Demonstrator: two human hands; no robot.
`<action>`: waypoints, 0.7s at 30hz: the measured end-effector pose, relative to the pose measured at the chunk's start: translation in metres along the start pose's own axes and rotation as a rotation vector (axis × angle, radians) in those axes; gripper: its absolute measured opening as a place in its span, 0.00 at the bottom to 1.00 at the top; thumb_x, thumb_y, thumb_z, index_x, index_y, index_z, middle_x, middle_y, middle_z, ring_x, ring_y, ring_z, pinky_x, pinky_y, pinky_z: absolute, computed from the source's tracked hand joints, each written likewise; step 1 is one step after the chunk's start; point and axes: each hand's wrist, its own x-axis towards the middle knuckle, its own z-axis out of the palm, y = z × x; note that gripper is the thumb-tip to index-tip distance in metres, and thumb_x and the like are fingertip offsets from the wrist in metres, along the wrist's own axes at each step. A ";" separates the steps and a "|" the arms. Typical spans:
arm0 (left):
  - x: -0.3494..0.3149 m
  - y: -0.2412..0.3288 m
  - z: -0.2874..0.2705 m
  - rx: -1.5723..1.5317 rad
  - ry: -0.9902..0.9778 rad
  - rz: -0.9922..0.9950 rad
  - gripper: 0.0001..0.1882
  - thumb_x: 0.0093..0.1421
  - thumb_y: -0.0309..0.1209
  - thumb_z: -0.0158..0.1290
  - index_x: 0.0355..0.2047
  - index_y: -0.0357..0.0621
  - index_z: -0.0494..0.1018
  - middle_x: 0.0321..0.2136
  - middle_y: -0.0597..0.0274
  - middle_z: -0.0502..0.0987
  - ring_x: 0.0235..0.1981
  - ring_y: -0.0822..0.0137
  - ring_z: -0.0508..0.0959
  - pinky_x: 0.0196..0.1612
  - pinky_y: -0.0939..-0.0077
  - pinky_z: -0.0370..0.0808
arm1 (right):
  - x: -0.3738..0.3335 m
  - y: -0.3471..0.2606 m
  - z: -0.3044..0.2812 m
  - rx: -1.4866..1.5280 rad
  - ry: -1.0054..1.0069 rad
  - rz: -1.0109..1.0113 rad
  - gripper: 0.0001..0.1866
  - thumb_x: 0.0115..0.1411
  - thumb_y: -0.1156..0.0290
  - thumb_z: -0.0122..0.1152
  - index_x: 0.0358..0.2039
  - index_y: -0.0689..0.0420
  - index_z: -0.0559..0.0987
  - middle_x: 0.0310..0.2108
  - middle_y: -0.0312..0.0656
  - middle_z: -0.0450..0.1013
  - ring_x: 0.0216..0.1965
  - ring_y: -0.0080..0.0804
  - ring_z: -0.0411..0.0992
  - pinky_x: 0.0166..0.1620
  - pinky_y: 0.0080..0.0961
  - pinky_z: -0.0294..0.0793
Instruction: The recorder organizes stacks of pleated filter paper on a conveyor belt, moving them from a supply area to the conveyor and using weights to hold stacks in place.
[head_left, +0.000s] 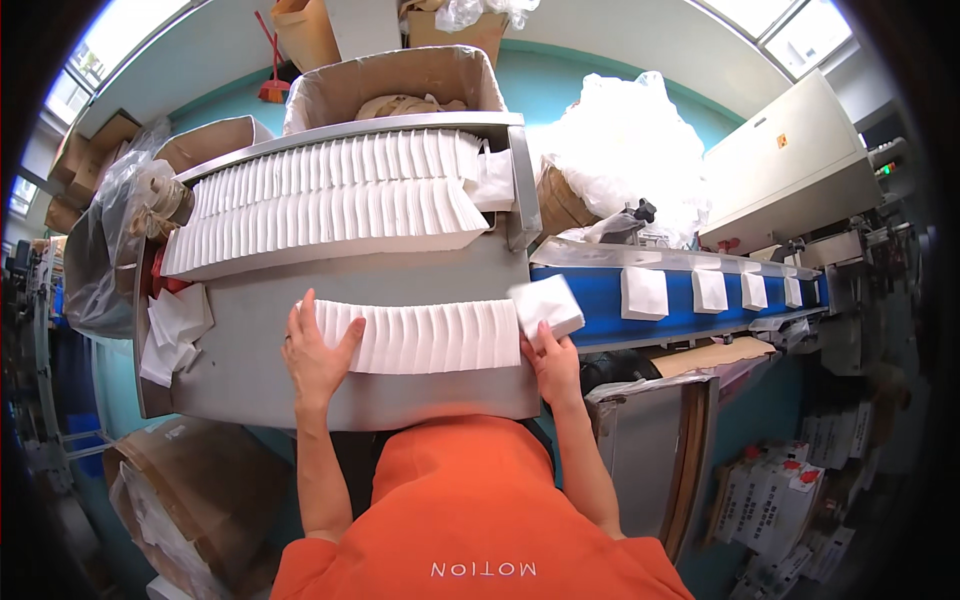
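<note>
A curved row of white folded paper napkin stacks (435, 337) lies on the steel table in front of me. My left hand (322, 350) grips the row's left end, the thumb over the front stacks and the fingers round the outer end. At the row's right end, my right hand (552, 366) holds a separate stack of napkins (548, 305), tilted, with thumb and fingers at its near edge. This stack is beside the start of the blue conveyor belt (600, 325). The undersides of both grips are hidden.
Two long rows of napkins (320, 215) fill the back of the steel table (260, 375). Several napkin stacks (644, 293) sit spaced along the belt, toward a cream machine (790, 160). Loose napkins (175, 330) lie at left. A large carton (400, 80) stands behind.
</note>
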 end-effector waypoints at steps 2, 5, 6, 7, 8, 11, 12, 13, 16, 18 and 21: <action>-0.001 0.006 0.002 0.019 -0.012 0.021 0.47 0.53 0.62 0.56 0.64 0.46 0.57 0.60 0.41 0.62 0.59 0.43 0.64 0.59 0.49 0.59 | 0.003 -0.005 0.009 -0.261 -0.069 -0.026 0.24 0.66 0.53 0.55 0.50 0.62 0.71 0.44 0.40 0.74 0.45 0.32 0.73 0.47 0.28 0.73; -0.003 0.011 0.002 0.004 -0.020 0.027 0.47 0.53 0.62 0.56 0.64 0.46 0.57 0.60 0.41 0.62 0.59 0.43 0.64 0.59 0.49 0.60 | -0.016 0.003 0.042 -0.914 -0.116 -0.480 0.27 0.64 0.47 0.56 0.47 0.60 0.75 0.42 0.41 0.74 0.42 0.30 0.71 0.49 0.27 0.69; -0.003 0.012 0.002 0.004 -0.022 0.031 0.47 0.53 0.62 0.56 0.64 0.46 0.57 0.60 0.41 0.62 0.59 0.43 0.64 0.59 0.49 0.60 | -0.016 0.005 0.045 -0.934 -0.140 -0.532 0.25 0.66 0.49 0.55 0.48 0.60 0.75 0.42 0.41 0.75 0.43 0.27 0.71 0.49 0.26 0.69; -0.002 0.012 0.002 -0.001 -0.015 0.029 0.47 0.53 0.61 0.56 0.64 0.46 0.57 0.60 0.41 0.62 0.59 0.43 0.64 0.59 0.49 0.59 | -0.010 0.011 0.043 -0.761 -0.169 -0.389 0.24 0.66 0.51 0.54 0.48 0.60 0.75 0.43 0.40 0.75 0.44 0.27 0.72 0.49 0.25 0.69; -0.001 0.011 0.003 -0.006 -0.008 0.027 0.47 0.53 0.61 0.56 0.64 0.46 0.57 0.60 0.41 0.62 0.59 0.43 0.64 0.59 0.49 0.59 | -0.006 0.017 0.040 -0.588 -0.196 -0.246 0.23 0.67 0.52 0.53 0.49 0.60 0.75 0.44 0.39 0.74 0.44 0.27 0.72 0.49 0.24 0.69; -0.001 0.005 0.005 -0.006 0.000 0.010 0.47 0.54 0.61 0.56 0.64 0.46 0.57 0.60 0.41 0.61 0.59 0.43 0.64 0.59 0.49 0.59 | -0.016 0.010 0.029 -0.110 -0.181 0.171 0.19 0.67 0.55 0.53 0.47 0.58 0.76 0.38 0.35 0.74 0.40 0.22 0.71 0.42 0.21 0.70; -0.002 0.004 0.005 -0.006 0.002 0.004 0.47 0.54 0.61 0.56 0.64 0.46 0.57 0.60 0.41 0.61 0.59 0.43 0.64 0.59 0.49 0.59 | -0.019 0.007 0.023 -0.267 -0.139 0.217 0.17 0.65 0.61 0.57 0.49 0.59 0.75 0.40 0.36 0.75 0.39 0.23 0.73 0.38 0.22 0.72; -0.001 0.006 0.005 -0.004 -0.002 0.002 0.47 0.53 0.61 0.56 0.64 0.46 0.57 0.60 0.41 0.61 0.59 0.43 0.65 0.59 0.48 0.60 | -0.018 0.004 0.013 -0.362 -0.203 0.233 0.17 0.63 0.64 0.59 0.49 0.59 0.75 0.41 0.37 0.75 0.40 0.25 0.74 0.37 0.24 0.74; -0.002 0.011 0.001 -0.002 -0.015 0.021 0.48 0.53 0.62 0.56 0.64 0.45 0.56 0.60 0.41 0.61 0.59 0.42 0.65 0.59 0.48 0.60 | -0.005 0.008 -0.007 -0.141 -0.102 0.070 0.19 0.64 0.67 0.58 0.52 0.60 0.71 0.46 0.41 0.74 0.42 0.31 0.76 0.40 0.26 0.80; -0.003 0.015 0.000 0.000 -0.039 0.041 0.48 0.53 0.62 0.56 0.65 0.45 0.56 0.60 0.41 0.61 0.59 0.42 0.65 0.58 0.48 0.61 | 0.003 -0.004 -0.003 -0.069 0.019 0.058 0.20 0.67 0.60 0.54 0.52 0.59 0.69 0.46 0.42 0.74 0.42 0.29 0.75 0.43 0.24 0.78; -0.006 0.023 0.003 -0.004 -0.084 0.066 0.49 0.53 0.62 0.56 0.65 0.44 0.55 0.60 0.40 0.61 0.58 0.42 0.66 0.58 0.48 0.61 | -0.010 -0.003 0.025 -0.600 -0.153 -0.227 0.24 0.65 0.52 0.56 0.48 0.61 0.73 0.41 0.43 0.73 0.41 0.35 0.74 0.45 0.27 0.72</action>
